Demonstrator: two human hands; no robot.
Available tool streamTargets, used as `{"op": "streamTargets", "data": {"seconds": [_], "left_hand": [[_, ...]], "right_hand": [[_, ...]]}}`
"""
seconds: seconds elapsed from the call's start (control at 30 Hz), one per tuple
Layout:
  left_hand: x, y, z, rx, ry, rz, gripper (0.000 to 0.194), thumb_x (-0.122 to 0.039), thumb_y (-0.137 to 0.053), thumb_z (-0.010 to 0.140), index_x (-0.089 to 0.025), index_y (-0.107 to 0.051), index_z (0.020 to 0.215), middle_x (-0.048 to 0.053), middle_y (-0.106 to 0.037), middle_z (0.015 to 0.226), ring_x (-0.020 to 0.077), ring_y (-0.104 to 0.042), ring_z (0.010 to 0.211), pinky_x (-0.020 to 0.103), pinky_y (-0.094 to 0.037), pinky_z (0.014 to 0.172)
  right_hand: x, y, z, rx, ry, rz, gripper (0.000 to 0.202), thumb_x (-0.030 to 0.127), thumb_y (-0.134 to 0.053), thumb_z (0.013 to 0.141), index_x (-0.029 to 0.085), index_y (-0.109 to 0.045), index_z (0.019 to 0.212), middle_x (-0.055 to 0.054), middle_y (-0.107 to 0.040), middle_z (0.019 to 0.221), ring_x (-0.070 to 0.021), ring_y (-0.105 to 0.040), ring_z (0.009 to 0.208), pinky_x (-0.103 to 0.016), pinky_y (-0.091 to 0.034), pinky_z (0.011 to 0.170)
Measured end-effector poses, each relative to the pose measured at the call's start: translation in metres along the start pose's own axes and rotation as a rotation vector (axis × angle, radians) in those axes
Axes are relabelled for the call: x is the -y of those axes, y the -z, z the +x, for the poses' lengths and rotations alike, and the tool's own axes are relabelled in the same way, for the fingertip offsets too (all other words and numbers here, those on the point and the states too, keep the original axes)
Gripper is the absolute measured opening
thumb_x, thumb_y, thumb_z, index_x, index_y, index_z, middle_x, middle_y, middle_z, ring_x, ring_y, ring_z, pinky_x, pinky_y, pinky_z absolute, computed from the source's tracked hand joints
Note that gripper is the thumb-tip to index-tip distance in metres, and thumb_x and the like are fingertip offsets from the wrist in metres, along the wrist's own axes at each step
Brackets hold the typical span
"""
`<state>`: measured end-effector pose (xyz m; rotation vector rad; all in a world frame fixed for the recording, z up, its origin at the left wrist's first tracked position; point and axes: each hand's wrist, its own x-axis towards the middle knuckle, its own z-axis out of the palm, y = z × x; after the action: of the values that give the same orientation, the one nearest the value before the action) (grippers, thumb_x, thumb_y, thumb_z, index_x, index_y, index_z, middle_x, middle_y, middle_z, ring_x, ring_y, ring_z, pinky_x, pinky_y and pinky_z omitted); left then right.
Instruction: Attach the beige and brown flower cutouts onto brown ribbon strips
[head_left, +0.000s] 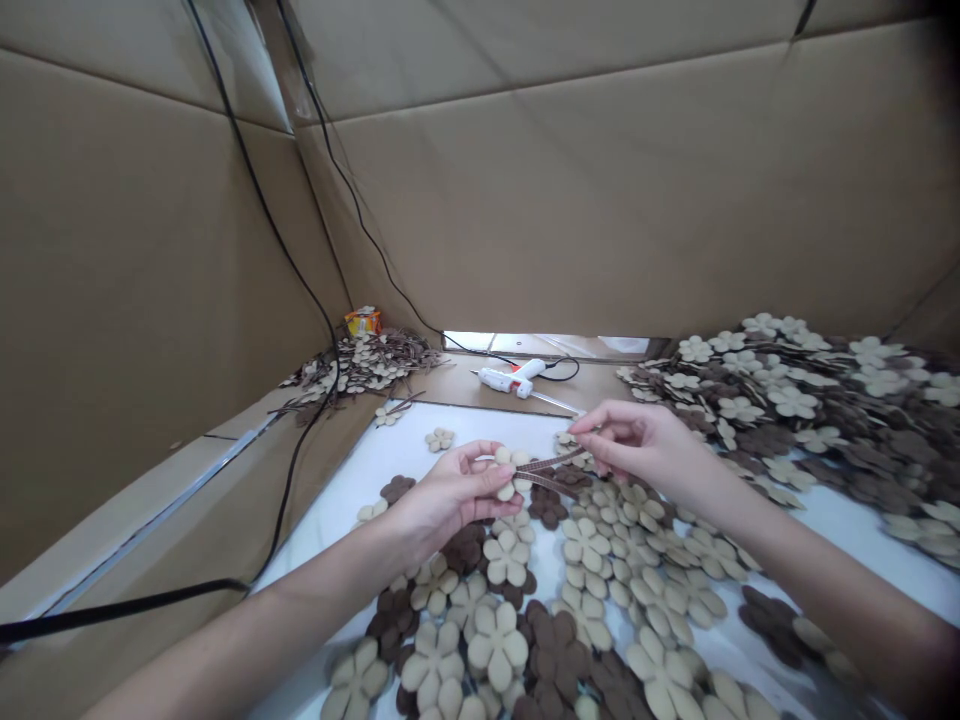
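Observation:
Between the thumb and fingers of my left hand point(461, 492) is a beige felt flower point(513, 472), held above the white work surface. A brown stitched ribbon point(551, 461) runs from the flower to the right in two strands. My right hand point(626, 440) pinches the end of the upper strand, while the lower strand's end hangs loose. Under both hands lie many loose beige flowers point(586, 542) and dark brown flowers point(556, 645), some overlapping. How the ribbon joins the flower is hidden by my left thumb.
A white glue gun point(514, 378) lies beyond my hands, its black cable point(360, 220) running up the cardboard wall point(562, 200). At the right is a large flower heap point(795, 400). Flowers with ribbons point(375, 362) are piled at the far left by an orange packet point(364, 320).

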<state>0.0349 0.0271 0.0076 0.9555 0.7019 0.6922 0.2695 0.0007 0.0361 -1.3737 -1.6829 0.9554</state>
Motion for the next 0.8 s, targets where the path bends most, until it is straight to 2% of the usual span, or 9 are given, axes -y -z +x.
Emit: {"op": "streamTargets", "data": {"seconds": [0.17, 0.33, 0.5, 0.6, 0.63, 0.67, 0.73, 0.77, 0.8], "left_hand": [[0.001, 0.002, 0.003, 0.030, -0.063, 0.099, 0.032, -0.021, -0.074, 0.070, -0.017, -0.052, 0.094, -0.003, -0.057, 0.072, 0.0090, -0.060, 0.063, 0.027, -0.052, 0.071], [0.006, -0.011, -0.011, -0.049, -0.296, 0.419, 0.019, -0.004, -0.065, 0.067, -0.017, -0.056, 0.078, -0.003, -0.056, 0.070, 0.0091, -0.057, 0.066, 0.019, -0.045, 0.061], [0.007, -0.035, -0.040, 0.204, -0.099, 0.499, 0.019, -0.006, -0.059, 0.072, -0.020, -0.058, 0.085, -0.001, -0.058, 0.079, 0.0114, -0.060, 0.070, 0.023, -0.048, 0.066], [-0.014, -0.025, -0.030, 0.329, 0.086, 0.585, 0.027, -0.020, -0.073, 0.064, -0.018, -0.060, 0.088, 0.001, -0.061, 0.074, 0.0115, -0.059, 0.061, 0.023, -0.048, 0.058], [-0.025, -0.013, -0.021, 0.250, 0.062, 0.641, 0.030, -0.026, -0.072, 0.066, -0.017, -0.060, 0.093, 0.004, -0.064, 0.083, 0.0134, -0.061, 0.064, 0.025, -0.050, 0.059], [-0.039, 0.002, -0.012, 0.040, -0.052, 0.725, 0.035, -0.034, -0.069, 0.069, -0.018, -0.058, 0.099, 0.007, -0.066, 0.088, 0.0155, -0.063, 0.067, 0.026, -0.051, 0.059], [-0.067, 0.043, 0.008, -0.627, -0.327, 0.955, 0.047, -0.045, -0.051, 0.082, -0.021, -0.046, 0.122, 0.010, -0.064, 0.109, 0.0188, -0.065, 0.085, 0.028, -0.053, 0.067], [-0.080, 0.065, 0.016, -0.804, -0.359, 1.000, 0.054, -0.045, -0.037, 0.088, -0.020, -0.030, 0.135, 0.016, -0.053, 0.127, 0.0226, -0.061, 0.101, 0.032, -0.053, 0.072], [-0.090, 0.086, 0.022, -0.894, -0.353, 1.035, 0.058, -0.045, -0.027, 0.091, -0.016, -0.018, 0.140, 0.022, -0.042, 0.136, 0.0273, -0.056, 0.111, 0.037, -0.053, 0.073]], "right_hand": [[0.004, -0.003, -0.003, 0.014, 0.008, -0.033, 0.015, 0.030, -0.063, 0.075, 0.015, -0.060, 0.076, 0.001, -0.058, 0.053, -0.0100, -0.049, 0.048, -0.021, -0.036, 0.047], [0.009, -0.004, -0.006, 0.015, 0.027, -0.010, 0.013, 0.024, -0.062, 0.073, 0.017, -0.053, 0.067, 0.001, -0.060, 0.054, -0.0115, -0.055, 0.050, -0.020, -0.037, 0.047], [0.011, -0.004, -0.007, 0.004, 0.034, -0.030, 0.010, 0.026, -0.059, 0.077, 0.018, -0.055, 0.075, 0.003, -0.058, 0.051, -0.0116, -0.055, 0.048, -0.021, -0.038, 0.046], [0.013, -0.004, -0.007, 0.001, 0.021, -0.029, 0.010, 0.027, -0.059, 0.078, 0.018, -0.055, 0.077, 0.003, -0.057, 0.051, -0.0115, -0.054, 0.048, -0.021, -0.038, 0.047], [0.014, -0.003, -0.008, -0.001, 0.016, -0.026, 0.010, 0.028, -0.058, 0.078, 0.018, -0.055, 0.077, 0.003, -0.057, 0.051, -0.0113, -0.054, 0.048, -0.020, -0.037, 0.046], [0.015, -0.003, -0.008, -0.004, 0.012, -0.021, 0.010, 0.028, -0.058, 0.078, 0.018, -0.055, 0.078, 0.003, -0.057, 0.051, -0.0111, -0.053, 0.048, -0.020, -0.037, 0.046], [0.018, -0.002, -0.009, -0.015, 0.008, -0.010, 0.011, 0.029, -0.059, 0.078, 0.019, -0.055, 0.079, 0.003, -0.056, 0.051, -0.0107, -0.053, 0.048, -0.019, -0.036, 0.046], [0.019, -0.001, -0.009, -0.019, 0.007, -0.005, 0.012, 0.030, -0.059, 0.078, 0.019, -0.054, 0.080, 0.003, -0.057, 0.052, -0.0107, -0.053, 0.049, -0.019, -0.036, 0.045], [0.020, 0.000, -0.010, -0.020, 0.009, -0.001, 0.012, 0.030, -0.059, 0.078, 0.019, -0.054, 0.080, 0.003, -0.057, 0.053, -0.0108, -0.053, 0.049, -0.019, -0.036, 0.045]]}}
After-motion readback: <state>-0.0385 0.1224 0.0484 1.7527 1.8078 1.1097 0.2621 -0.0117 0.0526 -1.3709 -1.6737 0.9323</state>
